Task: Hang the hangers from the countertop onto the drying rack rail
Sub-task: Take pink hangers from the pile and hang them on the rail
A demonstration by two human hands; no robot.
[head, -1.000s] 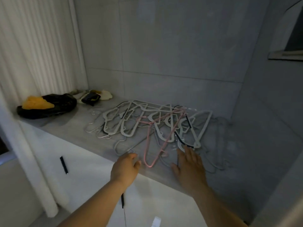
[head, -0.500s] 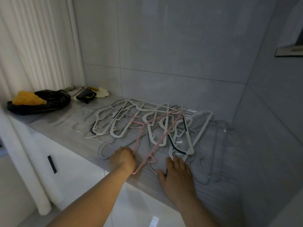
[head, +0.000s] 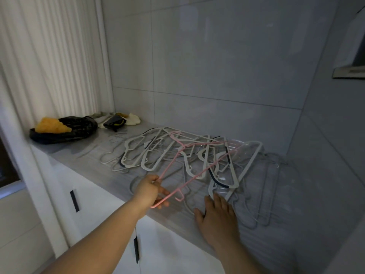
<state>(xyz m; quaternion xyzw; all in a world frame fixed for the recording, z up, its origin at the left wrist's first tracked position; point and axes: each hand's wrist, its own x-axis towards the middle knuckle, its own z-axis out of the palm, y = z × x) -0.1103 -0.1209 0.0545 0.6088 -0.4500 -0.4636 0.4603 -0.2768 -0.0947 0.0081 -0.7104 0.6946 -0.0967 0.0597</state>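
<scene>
The countertop (head: 94, 155) carries a tangled pile of hangers (head: 158, 153), with the pink hanger (head: 197, 173) tilted up across it. The left hand (head: 148, 192) pinches its corner; the right hand (head: 215, 218) lies flat, fingers spread. Its far end could snag neighbouring hangers and drag them off the edge

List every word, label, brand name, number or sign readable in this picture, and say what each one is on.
None: no readable text anywhere.
Thin pink wire hanger in the left hand: no lettering.
Pile of white plastic hangers on the grey streaked countertop: no markings.
Crumpled black plastic bag: no print visible.
Right hand rests flat on the countertop.
Grey wall tiles: blank.
</scene>
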